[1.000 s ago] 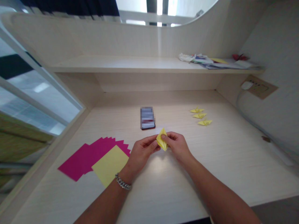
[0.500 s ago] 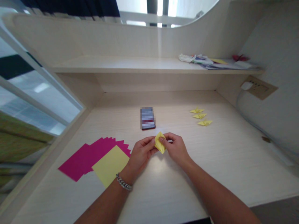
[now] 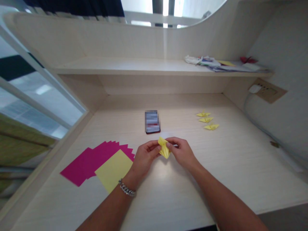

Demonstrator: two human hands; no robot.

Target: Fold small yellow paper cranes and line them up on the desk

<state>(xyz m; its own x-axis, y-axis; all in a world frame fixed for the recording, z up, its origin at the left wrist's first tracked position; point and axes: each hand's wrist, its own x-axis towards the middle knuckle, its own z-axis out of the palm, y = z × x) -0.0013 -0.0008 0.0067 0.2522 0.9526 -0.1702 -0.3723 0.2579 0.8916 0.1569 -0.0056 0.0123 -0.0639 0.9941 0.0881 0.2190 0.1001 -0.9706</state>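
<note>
Both my hands meet over the middle of the desk around a small folded yellow paper piece (image 3: 164, 148). My left hand (image 3: 143, 158), with a metal bracelet on the wrist, pinches its left side. My right hand (image 3: 181, 152) pinches its right side with thumb and fingers. The paper is held just above the desk top, partly hidden by my fingertips. A phone (image 3: 152, 122) lies flat just beyond my hands.
A fan of magenta paper sheets (image 3: 92, 160) with a yellow sheet (image 3: 113, 170) on top lies at the left. Three finished yellow folded figures (image 3: 207, 120) sit in a row at the right. A shelf (image 3: 134, 66) above holds papers (image 3: 216, 63). A wall socket (image 3: 266, 90) is at right.
The yellow piece has been turned and lowered between my fingers, its point now leaning left. Both hands shifted slightly but keep their pinch.
</note>
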